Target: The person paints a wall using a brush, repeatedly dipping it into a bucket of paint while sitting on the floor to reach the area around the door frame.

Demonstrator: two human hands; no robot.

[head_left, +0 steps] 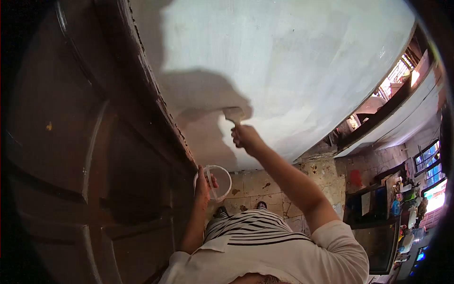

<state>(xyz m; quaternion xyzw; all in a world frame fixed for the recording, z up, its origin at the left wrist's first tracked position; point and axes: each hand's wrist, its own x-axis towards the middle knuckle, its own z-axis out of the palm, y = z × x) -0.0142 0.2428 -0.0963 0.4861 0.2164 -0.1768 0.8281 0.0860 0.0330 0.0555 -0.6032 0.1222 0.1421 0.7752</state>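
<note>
My right hand [247,138] is closed around the handle of a flat brush [234,114], whose wide end lies against or very near the pale wall [283,61]. A shadow falls on the wall around the brush. Lower down, my left hand [203,184] holds a round, see-through bucket [221,190] by its rim and handle. The bucket is beside the edge of the brown door; its contents are hard to make out.
A dark brown panelled door [61,142] fills the left side. Below the wall lies a stained tile floor [250,182], with my feet on it. At the right are an opening with bars and a cluttered counter [402,203] near a window [428,163].
</note>
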